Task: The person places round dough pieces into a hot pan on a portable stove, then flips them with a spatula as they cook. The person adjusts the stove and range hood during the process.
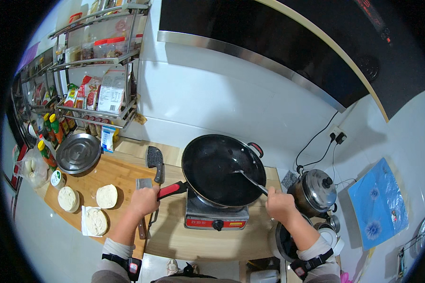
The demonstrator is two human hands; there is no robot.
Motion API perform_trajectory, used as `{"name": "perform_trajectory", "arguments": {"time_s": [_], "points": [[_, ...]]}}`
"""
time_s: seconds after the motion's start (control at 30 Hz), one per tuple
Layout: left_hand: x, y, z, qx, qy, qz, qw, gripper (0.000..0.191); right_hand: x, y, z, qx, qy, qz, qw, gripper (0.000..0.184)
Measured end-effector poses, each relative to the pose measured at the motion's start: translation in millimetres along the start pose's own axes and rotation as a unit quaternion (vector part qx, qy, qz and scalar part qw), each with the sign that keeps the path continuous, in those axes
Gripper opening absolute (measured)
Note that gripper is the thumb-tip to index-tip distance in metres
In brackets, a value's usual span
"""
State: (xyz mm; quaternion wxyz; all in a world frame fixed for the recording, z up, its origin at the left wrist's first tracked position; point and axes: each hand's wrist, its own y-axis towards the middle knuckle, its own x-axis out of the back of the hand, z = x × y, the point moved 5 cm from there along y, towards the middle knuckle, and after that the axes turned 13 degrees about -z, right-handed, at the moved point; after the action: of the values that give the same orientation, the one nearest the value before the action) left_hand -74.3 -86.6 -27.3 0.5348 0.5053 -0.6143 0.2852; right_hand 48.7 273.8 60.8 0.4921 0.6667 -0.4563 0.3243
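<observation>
A large black wok [216,173] sits tilted over a tabletop stove [217,215] with a red front panel. My left hand [143,201] is closed round the wok's red and black handle [171,190]. In my right hand [279,204] is the handle of a metal spatula [250,179], its head inside the wok. The wok holds no visible food. Left of it, a cleaver [155,159] lies behind a wooden cutting board [127,173]; a second blade [143,183] shows partly behind my left hand. Round pale buns or dough pieces [106,196] rest on the board.
A round metal lid [78,152] and sauce bottles [56,128] stand at the left, below a metal spice rack [92,112]. At the right are a lidded steel pot [313,192], an open pot [279,240] and a wall outlet with cords [336,132]. A range hood [251,51] hangs above.
</observation>
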Motion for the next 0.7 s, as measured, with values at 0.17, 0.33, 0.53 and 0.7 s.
{"name": "perform_trajectory", "arguments": {"time_s": [0.17,0.33,0.53,0.7], "points": [[2,-3,-1,0.002,-0.024,0.002,1.0,0.019,-26,40,12,-0.14,0.037,0.033,0.989,0.016],[14,-7,-5,-0.006,-0.054,-0.002,0.999,0.024,-42,50,-36,-0.309,0.211,0.032,0.927,0.029],[24,-18,-1,-0.038,-0.2,-0.091,0.975,0.04,-47,29,-105,-0.451,0.33,0.186,0.808,0.029],[7,-44,59,0.099,-0.37,-0.267,0.884,0.027,-58,33,-84,-0.496,0.369,0.283,0.733,0.031]]}}
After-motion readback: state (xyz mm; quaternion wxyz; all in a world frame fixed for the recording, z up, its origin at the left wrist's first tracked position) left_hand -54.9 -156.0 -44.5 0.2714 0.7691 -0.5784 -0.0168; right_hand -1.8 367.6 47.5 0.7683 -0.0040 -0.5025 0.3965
